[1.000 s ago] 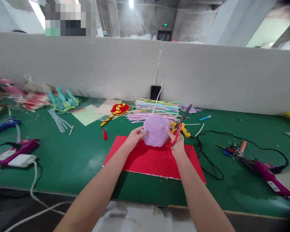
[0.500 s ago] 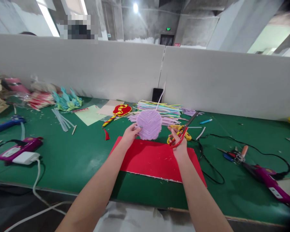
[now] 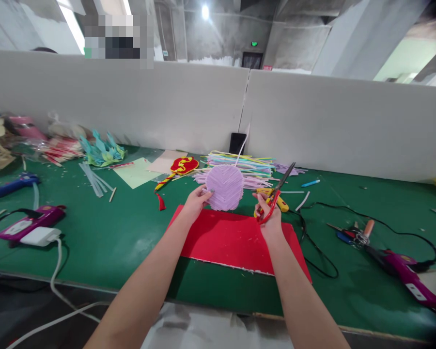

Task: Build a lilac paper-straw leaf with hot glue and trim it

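My left hand pinches the left edge of a round purple disc covered in slanting pipe cleaners. One pale strand rises from the disc's top. In my right hand is a pair of scissors with red and yellow handles, fingers in the loops, blades pointing up and right, apart from the disc. Below both hands lies a red board. Just behind the disc is a pile of coloured pipe cleaners. A yellow-handled tool lies partly hidden behind the scissors.
A red-and-yellow fan-shaped piece with a tassel lies left of the pile. Purple glue guns and cables are at both sides, with pliers on the right. A black phone leans on the white partition.
The scissors have turned slightly more upright in my right hand, and their blades look closer together. The disc and my left hand hold almost the same position.
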Motion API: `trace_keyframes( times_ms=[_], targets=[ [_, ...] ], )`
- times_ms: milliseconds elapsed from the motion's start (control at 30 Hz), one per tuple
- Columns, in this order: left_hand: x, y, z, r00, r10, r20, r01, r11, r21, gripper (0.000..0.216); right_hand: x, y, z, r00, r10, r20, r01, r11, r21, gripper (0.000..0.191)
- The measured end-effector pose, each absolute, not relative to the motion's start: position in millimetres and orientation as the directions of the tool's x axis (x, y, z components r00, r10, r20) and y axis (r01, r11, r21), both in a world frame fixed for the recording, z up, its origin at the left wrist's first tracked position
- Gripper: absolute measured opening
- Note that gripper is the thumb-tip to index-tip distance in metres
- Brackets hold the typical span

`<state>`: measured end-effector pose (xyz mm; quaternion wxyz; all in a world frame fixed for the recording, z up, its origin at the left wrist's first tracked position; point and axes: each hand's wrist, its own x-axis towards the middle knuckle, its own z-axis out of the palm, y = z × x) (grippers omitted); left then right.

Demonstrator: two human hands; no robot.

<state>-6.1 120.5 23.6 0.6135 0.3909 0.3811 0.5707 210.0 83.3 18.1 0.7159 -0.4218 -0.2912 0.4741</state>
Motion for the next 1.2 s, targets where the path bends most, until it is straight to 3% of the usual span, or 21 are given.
trace_keyframes(
  times_ms=[400, 567, 833, 1200],
  targets=[
    [11, 108, 21, 0.234, 0.969, -0.084, -0.371, 0.169, 0.913, 0.048, 206, 83, 18, 0.314, 0.949, -0.009, -0.396, 0.123, -0.91, 0.045],
    [12, 110, 22, 0.271, 0.952, -0.139, -0.437, 0.251, 0.864, 0.051, 207, 80, 22, 0.318, 0.948, -0.002, -0.394, 0.13, -0.91, 0.041],
    [9, 110, 32, 0.344, 0.913, -0.218, -0.49, 0.373, 0.788, 0.068, 207, 82, 20, 0.348, 0.937, 0.0, -0.415, 0.154, -0.897, 0.041],
    [14, 112, 25, 0.352, 0.903, -0.247, -0.524, 0.409, 0.748, 0.049, 207, 81, 26, 0.388, 0.921, 0.036, -0.404, 0.206, -0.891, 0.042]
  ],
)
